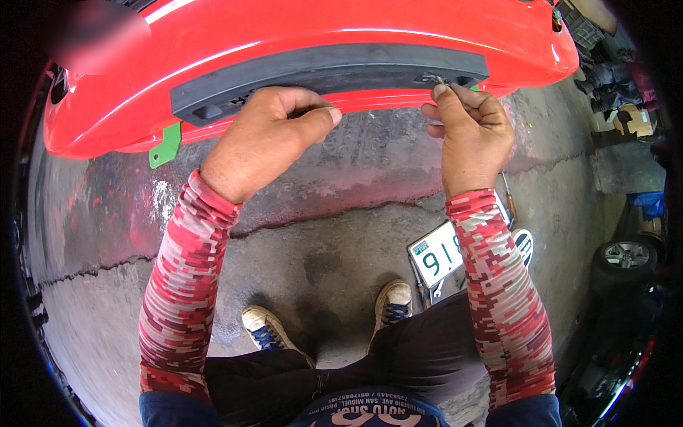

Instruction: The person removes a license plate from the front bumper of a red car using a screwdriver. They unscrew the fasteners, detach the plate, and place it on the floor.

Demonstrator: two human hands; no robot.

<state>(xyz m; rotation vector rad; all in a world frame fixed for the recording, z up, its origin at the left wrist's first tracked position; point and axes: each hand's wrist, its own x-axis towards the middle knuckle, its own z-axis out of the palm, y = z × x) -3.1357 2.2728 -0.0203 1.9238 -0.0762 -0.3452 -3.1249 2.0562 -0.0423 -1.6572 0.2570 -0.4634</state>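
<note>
A long black plastic plate bracket (334, 70) lies along a glossy red car bumper (299, 28). My left hand (267, 135) is at the bracket's lower edge, left of its middle, with fingers curled and thumb pointing right. Its fingertips are partly hidden, and what they hold cannot be made out. At the bracket's right end, my right hand (473, 132) has thumb and forefinger pinched beside a recessed slot. A small metal fastener (432, 78) shows at those fingertips. The other fingers are bent. A green metal tab (166, 146) sticks out below the bumper's left part.
On the cracked concrete floor (341, 235), a white licence plate (435, 255) lies beside my right forearm, with a wrench (437, 289) and a screwdriver (509, 202) close by. My shoes (393, 302) stand below. Farther right are a wheel (626, 255) and a cardboard box (635, 122).
</note>
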